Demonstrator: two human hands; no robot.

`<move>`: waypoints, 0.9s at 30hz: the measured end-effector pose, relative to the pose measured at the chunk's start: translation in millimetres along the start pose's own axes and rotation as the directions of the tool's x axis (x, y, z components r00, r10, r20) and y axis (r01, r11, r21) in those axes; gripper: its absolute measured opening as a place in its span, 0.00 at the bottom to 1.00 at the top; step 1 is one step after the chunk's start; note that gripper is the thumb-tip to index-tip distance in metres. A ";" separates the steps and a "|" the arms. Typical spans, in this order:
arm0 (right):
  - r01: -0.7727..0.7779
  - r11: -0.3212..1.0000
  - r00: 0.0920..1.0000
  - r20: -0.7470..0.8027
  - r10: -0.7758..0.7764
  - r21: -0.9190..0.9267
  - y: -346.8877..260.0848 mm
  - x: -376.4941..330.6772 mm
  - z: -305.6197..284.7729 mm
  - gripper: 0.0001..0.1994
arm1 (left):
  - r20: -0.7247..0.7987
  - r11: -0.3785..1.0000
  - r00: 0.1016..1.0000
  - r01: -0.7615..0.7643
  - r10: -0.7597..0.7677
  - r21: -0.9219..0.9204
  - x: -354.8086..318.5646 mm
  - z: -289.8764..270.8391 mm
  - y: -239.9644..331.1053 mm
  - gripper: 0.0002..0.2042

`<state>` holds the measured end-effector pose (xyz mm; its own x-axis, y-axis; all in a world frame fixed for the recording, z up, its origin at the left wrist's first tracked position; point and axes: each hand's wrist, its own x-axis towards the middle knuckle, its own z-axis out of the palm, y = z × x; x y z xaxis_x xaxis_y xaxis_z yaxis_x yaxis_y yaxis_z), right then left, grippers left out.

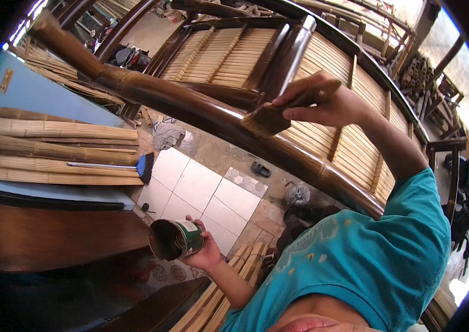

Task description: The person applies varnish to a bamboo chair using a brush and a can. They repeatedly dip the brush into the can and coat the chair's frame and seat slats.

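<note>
My right hand (323, 99) grips a wide paintbrush (267, 120). Its bristles lie against a thick, glossy dark-brown bamboo pole (190, 103), which runs slantwise across the view. In my left hand (208, 252) is a green tin can (176, 239), tilted so that its dark, stained inside shows; how much liquid it holds I cannot tell. Behind the pole lies a bamboo frame with pale slatted panels (323, 61) and dark brown crosspieces. A shiny upright post (299, 50) rises from the pole close to the brush.
Split bamboo lengths (52, 146) lie on a light blue surface at left, with a blue-headed brush (144, 167) on them. A dark wooden cabinet (52, 232) stands below. White tiles (195, 185), a grey cloth (168, 134) and a dark sandal (260, 169) are on the floor.
</note>
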<state>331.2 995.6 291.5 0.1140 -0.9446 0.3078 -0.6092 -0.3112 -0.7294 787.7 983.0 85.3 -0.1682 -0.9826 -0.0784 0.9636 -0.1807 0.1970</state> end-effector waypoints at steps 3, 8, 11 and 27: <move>-0.086 0.990 0.986 -0.133 0.101 0.112 66.3 -20.5 -20.5 0.13 | 0.052 0.998 0.996 0.066 -0.066 0.005 -12.1 19.5 -17.6 0.38; -0.163 0.982 0.879 -0.437 0.188 0.095 97.4 -38.0 -34.9 0.13 | 0.033 0.996 0.996 0.079 -0.080 0.036 -69.5 39.2 -38.9 0.41; -0.038 0.992 0.841 -0.532 0.095 0.118 105.7 -46.1 -14.6 0.13 | 0.037 0.993 0.994 0.102 -0.104 0.052 -103.4 49.4 -58.3 0.38; -0.434 0.547 0.740 -0.062 0.669 0.716 91.4 -331.1 11.8 0.09 | 0.013 0.954 0.965 0.259 -0.263 0.150 -201.9 70.4 -140.4 0.35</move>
<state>247.0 1278.7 115.7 -0.3719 -0.9012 -0.2226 0.1793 0.1656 -0.9698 671.7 1203.8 142.2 -0.4187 -0.9008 -0.1153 0.8448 -0.4330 0.3143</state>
